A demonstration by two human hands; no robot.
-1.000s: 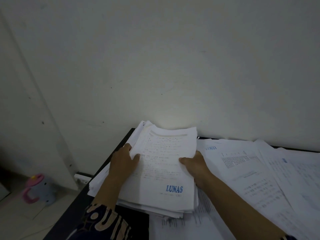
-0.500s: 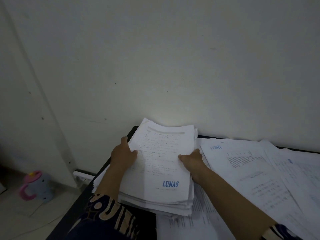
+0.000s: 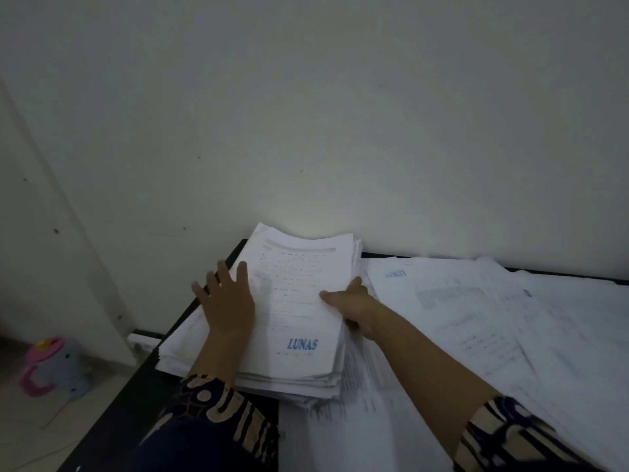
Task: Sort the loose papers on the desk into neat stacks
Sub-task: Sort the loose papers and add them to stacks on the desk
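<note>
While lying at the desk's (image 3: 160, 362) far left corner, between both hands, the paper stack (image 3: 299, 311) topped by a "LUNAS" sheet. Pressing flat on its left edge, fingers spread straight: left hand (image 3: 226, 301). Gripping the right edge, thumb on top, fingers tucked beneath: right hand (image 3: 354, 306). Spreading right of that grip, loose sheets (image 3: 476, 318). Standing on the floor far left, a pink-handled cup (image 3: 54, 367).

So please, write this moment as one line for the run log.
phase: squaring paper stack | left hand: flat, fingers spread on stack | right hand: grips stack's right edge | loose papers: spread at right
</note>
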